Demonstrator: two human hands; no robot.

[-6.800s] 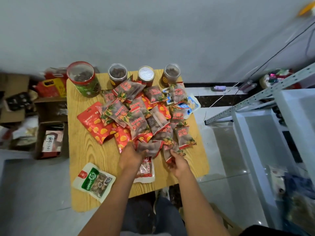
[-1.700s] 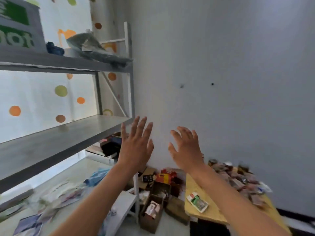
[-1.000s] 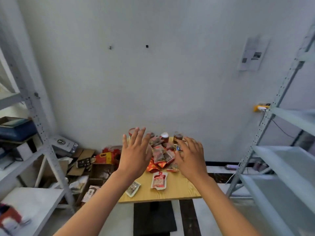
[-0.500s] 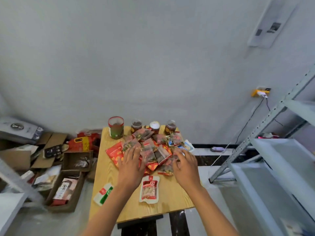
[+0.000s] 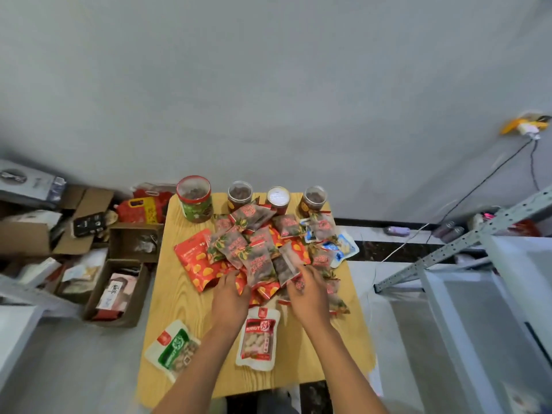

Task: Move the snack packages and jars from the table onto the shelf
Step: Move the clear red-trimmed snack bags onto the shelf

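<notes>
A heap of small red-and-clear snack packets (image 5: 257, 249) covers the middle of the wooden table (image 5: 179, 300). At the table's far edge stand a large red-and-green jar (image 5: 194, 200) and three small jars (image 5: 240, 195), (image 5: 278, 197), (image 5: 313, 198). My left hand (image 5: 228, 297) is at the heap's near edge, its fingers curled onto a red packet. My right hand (image 5: 307, 297) pinches a small packet beside it. A white peanut packet (image 5: 260, 336) lies between my wrists, and a green-and-white packet (image 5: 174, 348) lies near the front left corner.
A grey metal shelf (image 5: 507, 264) with a slanted perforated brace (image 5: 448, 249) stands to the right of the table. Open cardboard boxes (image 5: 119, 288) and red bags (image 5: 140, 209) crowd the floor on the left. A blue-and-white packet (image 5: 343, 249) overhangs the table's right edge.
The view has turned from the left shelf back to the table and dropped closer. Both hands, spread and empty before, have come down onto the heap and curled onto packets.
</notes>
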